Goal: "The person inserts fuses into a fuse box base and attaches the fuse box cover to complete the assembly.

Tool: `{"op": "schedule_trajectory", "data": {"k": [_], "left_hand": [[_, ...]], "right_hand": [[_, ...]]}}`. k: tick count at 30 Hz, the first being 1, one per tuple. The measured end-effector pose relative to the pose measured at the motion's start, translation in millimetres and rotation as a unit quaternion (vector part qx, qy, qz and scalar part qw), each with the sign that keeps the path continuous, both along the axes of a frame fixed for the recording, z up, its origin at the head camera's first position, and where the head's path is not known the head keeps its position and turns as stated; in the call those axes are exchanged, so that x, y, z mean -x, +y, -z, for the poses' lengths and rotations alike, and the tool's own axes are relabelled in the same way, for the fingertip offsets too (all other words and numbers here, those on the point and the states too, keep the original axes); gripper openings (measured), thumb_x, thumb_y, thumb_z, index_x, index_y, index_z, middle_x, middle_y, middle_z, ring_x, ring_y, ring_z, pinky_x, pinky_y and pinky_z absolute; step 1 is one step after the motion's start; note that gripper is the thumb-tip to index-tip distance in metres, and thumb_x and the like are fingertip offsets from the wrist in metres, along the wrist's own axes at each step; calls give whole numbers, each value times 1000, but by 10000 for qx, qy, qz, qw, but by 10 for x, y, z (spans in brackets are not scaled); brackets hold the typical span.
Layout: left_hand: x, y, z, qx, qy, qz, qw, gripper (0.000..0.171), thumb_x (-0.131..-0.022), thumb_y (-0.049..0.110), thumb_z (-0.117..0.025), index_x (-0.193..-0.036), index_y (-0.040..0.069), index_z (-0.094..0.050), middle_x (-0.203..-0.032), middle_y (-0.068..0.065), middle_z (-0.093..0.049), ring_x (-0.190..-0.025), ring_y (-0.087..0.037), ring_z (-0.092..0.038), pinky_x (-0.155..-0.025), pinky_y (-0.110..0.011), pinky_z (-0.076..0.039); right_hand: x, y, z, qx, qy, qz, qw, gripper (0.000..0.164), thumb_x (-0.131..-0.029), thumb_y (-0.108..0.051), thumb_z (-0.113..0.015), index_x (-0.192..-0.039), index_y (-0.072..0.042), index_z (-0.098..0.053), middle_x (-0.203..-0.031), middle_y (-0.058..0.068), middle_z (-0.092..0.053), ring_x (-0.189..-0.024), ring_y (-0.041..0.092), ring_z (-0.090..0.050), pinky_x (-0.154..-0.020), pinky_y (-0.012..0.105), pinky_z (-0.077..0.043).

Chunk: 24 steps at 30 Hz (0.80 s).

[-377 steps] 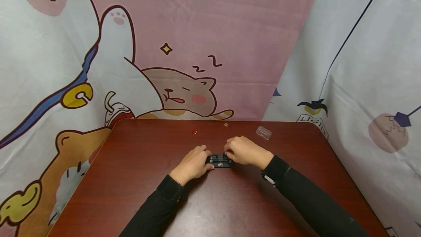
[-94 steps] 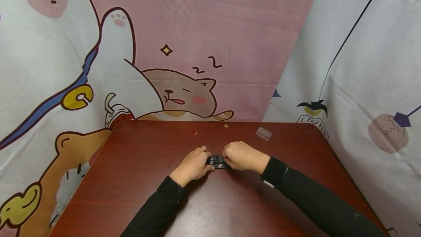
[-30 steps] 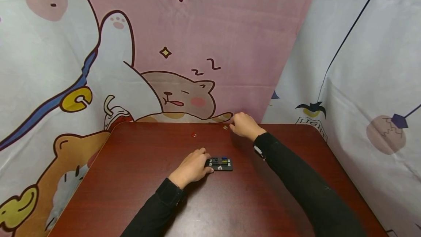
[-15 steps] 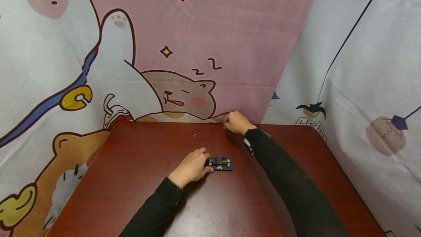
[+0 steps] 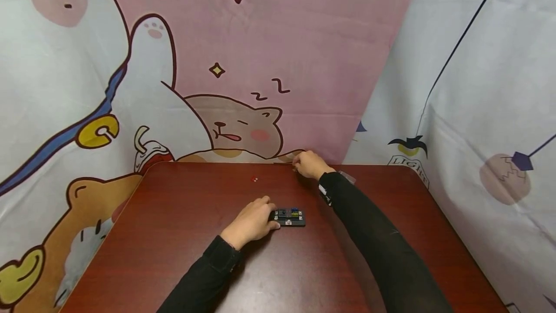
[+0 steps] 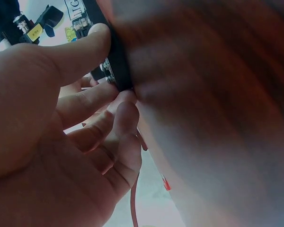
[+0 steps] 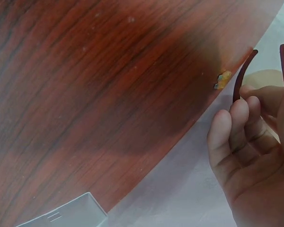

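A small black fuse block (image 5: 290,222) with metal terminals and blue and yellow pieces set in it lies mid-table. My left hand (image 5: 251,222) grips its left end; in the left wrist view the thumb is on one side and fingers under the other. At the table's far edge, a small yellow blade fuse (image 7: 223,80) with two metal prongs shows in the right wrist view. Close to it, my right hand (image 5: 310,164) has its fingers loosely bent, with nothing visible in them. The right hand covers that fuse in the head view.
A small red piece (image 5: 255,179) lies left of the right hand, toward the far edge. Partly behind the right sleeve is a clear plastic cover (image 5: 347,177). The brown table (image 5: 195,197) ends against a printed cloth backdrop (image 5: 312,62).
My right hand has left the fuse block, where blue and yellow pieces now show, and moved to the far edge over the yellow fuse. The left hand keeps its grip on the block.
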<state>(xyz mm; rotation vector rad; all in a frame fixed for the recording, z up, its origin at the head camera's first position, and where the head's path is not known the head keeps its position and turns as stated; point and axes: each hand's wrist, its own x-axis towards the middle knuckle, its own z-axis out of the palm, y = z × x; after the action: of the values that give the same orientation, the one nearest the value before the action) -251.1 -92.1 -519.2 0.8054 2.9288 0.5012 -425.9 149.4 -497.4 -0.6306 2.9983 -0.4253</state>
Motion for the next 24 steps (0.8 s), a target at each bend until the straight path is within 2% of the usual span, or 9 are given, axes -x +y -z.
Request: {"op": "schedule_trajectory", "data": {"k": [5,13,24], "left_hand": [[0,-8,2,27,3,-31,10000,48,-99,39,-86,-133,7,-76,-119,-8,-66,-104,-26,-66,-96,-48,-58],[-11,-1,19,48,-8,-11,10000,49,-98,40,-86,-133,7,-76,-120,-8,-66,-107,-28,-68,-95,-48,-59],[-3,-10,18,71,-38,-8,10000,51,-99,42,-85,-135,7,-76,-123,-9,-67,-109,-29,-68,-98,-49,-59]], "right_hand": [[13,-39,4,-123,-17,-35,9999,24,-109,-15,-64,-118,-12,-86,-125,9,-82,-124,33,-74,-114,50,-56],[103,-8,145,-200,16,29,9998,24,-108,-17,-65,-119,-15,-87,-129,8,-82,-125,31,-75,-113,49,-57],[125,-48,168,-421,190,-28,9989,22,-105,-16,-68,-116,-14,-88,-126,7,-83,-123,30,-76,-110,50,-59]]}}
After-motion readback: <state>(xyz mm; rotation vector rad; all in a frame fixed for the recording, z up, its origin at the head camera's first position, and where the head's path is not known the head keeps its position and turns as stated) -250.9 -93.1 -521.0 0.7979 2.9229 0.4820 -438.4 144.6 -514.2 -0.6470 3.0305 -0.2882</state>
